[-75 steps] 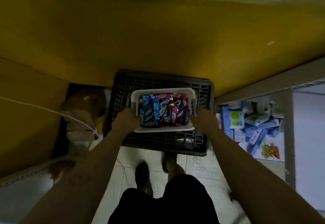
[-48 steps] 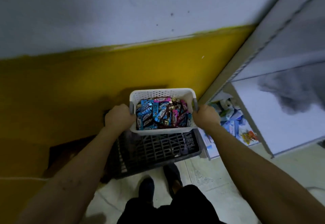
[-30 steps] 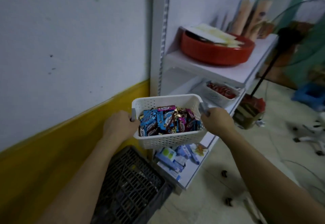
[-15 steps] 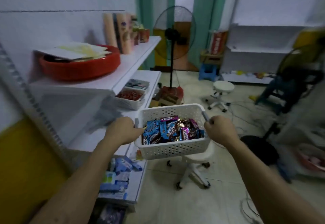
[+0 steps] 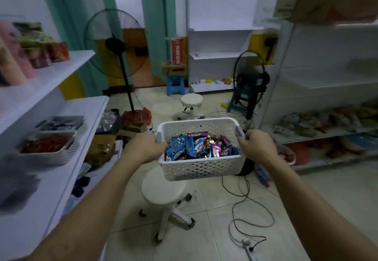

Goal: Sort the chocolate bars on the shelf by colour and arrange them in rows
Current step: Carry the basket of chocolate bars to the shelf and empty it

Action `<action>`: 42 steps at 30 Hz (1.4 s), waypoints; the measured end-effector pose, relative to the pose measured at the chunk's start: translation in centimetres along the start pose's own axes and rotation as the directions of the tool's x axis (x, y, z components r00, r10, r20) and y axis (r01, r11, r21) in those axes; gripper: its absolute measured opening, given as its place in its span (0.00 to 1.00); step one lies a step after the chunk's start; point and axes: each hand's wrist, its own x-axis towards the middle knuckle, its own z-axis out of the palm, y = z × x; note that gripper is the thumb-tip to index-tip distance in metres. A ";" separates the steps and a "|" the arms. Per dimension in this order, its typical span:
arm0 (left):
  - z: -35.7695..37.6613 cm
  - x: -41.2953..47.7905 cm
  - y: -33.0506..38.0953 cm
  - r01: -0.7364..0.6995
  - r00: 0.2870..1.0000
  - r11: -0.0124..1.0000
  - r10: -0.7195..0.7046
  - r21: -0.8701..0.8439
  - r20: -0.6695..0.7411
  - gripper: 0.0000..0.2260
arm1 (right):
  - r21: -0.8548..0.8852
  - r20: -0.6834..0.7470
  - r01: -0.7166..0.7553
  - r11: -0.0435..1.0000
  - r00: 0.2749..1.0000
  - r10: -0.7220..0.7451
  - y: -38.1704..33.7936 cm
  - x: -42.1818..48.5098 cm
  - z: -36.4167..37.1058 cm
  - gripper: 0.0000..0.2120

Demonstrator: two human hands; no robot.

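Glossy foil-wrapped chocolate bars point(image 5: 199, 146), blue, pink and brown, lie heaped in a rectangular white perforated plastic basket point(image 5: 201, 168) between both hands. The left hand point(image 5: 145, 146) and right hand point(image 5: 258, 148) curl around its end handles. A round white stool point(image 5: 161, 191) stands below.

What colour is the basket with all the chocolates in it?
White, with little holes all over its sides; the head view shows the basket best.

A white stool point(image 5: 161, 190), a standing fan point(image 5: 114, 44) and a cable point(image 5: 247, 189) occupy the floor
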 end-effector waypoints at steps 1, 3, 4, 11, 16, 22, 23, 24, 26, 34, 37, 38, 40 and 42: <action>0.2 1.2 0.8 -0.013 1.000 1.000 0.013 -0.005 0.007 0.17 | -0.003 -0.003 -0.017 1.000 1.000 0.017 0.6 0.9 -0.2 0.17; 0.6 3.7 2.5 -0.045 0.999 0.999 0.046 -0.017 0.007 0.17 | -0.012 -0.003 -0.052 0.999 0.999 0.052 1.5 2.9 -0.4 0.15; 0.8 5.0 3.3 -0.065 0.998 0.998 0.065 -0.026 0.001 0.18 | -0.016 -0.011 -0.067 0.998 0.998 0.067 2.0 4.1 -0.5 0.15; 3.6 17.4 6.4 -0.128 0.991 0.987 0.130 -0.098 0.014 0.16 | -0.036 -0.113 -0.111 0.993 0.988 0.106 3.2 14.3 1.9 0.16; 5.0 26.9 7.3 -0.123 0.992 0.979 0.128 -0.161 0.017 0.15 | -0.059 -0.096 -0.147 0.987 0.985 0.141 2.0 23.3 4.1 0.16; 6.3 35.7 8.5 -0.104 0.994 0.985 0.105 -0.135 -0.006 0.11 | -0.049 -0.140 -0.143 0.989 0.981 0.135 1.6 32.0 6.5 0.15; 6.5 36.9 8.9 -0.100 0.995 0.989 0.100 -0.112 -0.004 0.11 | -0.031 -0.134 -0.151 0.988 0.980 0.145 1.9 33.3 6.9 0.16; 6.6 38.0 9.2 -0.100 0.995 0.990 0.101 -0.097 -0.002 0.11 | -0.008 -0.122 -0.158 0.987 0.980 0.156 2.1 34.5 7.4 0.16; 7.1 40.7 9.8 -0.100 0.995 0.991 0.100 -0.093 -0.006 0.12 | 0.007 -0.091 -0.169 0.986 0.981 0.169 2.6 37.4 8.2 0.17; 9.9 52.0 13.9 -0.017 0.998 0.998 0.014 -0.054 -0.055 0.16 | 0.039 -0.030 -0.084 0.996 0.996 0.085 4.0 51.7 10.2 0.19; 9.6 56.4 16.0 0.043 0.997 0.998 -0.047 -0.051 -0.064 0.15 | 0.073 0.006 -0.051 0.996 0.999 0.050 4.1 57.6 10.1 0.16; 9.4 57.8 16.6 0.058 0.996 0.997 -0.062 -0.054 -0.067 0.15 | 0.081 0.012 -0.034 0.996 0.999 0.033 4.1 59.5 10.1 0.15; 9.3 60.3 17.6 0.083 0.991 0.994 -0.090 -0.068 -0.098 0.14 | 0.105 0.002 0.001 0.995 1.000 -0.001 3.9 63.0 10.4 0.14; 9.3 62.4 18.1 0.111 0.985 0.990 -0.121 -0.083 -0.126 0.13 | 0.127 -0.004 0.026 0.992 1.000 -0.026 3.3 66.0 10.7 0.13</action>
